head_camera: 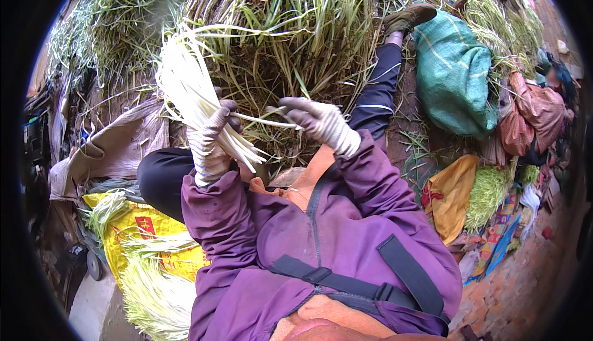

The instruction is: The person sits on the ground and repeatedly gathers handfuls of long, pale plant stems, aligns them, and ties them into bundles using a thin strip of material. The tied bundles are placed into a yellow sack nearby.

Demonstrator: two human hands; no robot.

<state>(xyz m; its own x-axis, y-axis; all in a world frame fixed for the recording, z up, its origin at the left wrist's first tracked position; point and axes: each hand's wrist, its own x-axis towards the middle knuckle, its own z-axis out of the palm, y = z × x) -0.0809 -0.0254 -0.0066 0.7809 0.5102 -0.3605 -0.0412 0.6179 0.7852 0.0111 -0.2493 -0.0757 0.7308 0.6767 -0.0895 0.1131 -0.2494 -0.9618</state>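
Observation:
My left hand [209, 139], in a striped knit glove with a dark, soiled palm, grips a thick bundle of long white blanched stalks [185, 77]. The stalks slant from upper left to lower right through the fist, and their pale ends stick out below it. One single stalk [264, 120] runs sideways from this fist to my right hand [322, 121], gloved the same way. The right fingers are bent around the stalk's far end, which they partly hide. Just beyond both hands rises a big heap of green and straw-coloured stalks [282, 30].
At lower left, a yellow printed sack [134, 213] bears bunches of trimmed pale stalks [157, 294]. A greyish cloth [125, 146] lies beside my bent knee. On the right are a green woven sack [451, 72], reddish checked bundles [537, 114] and an orange-yellow cloth [456, 197].

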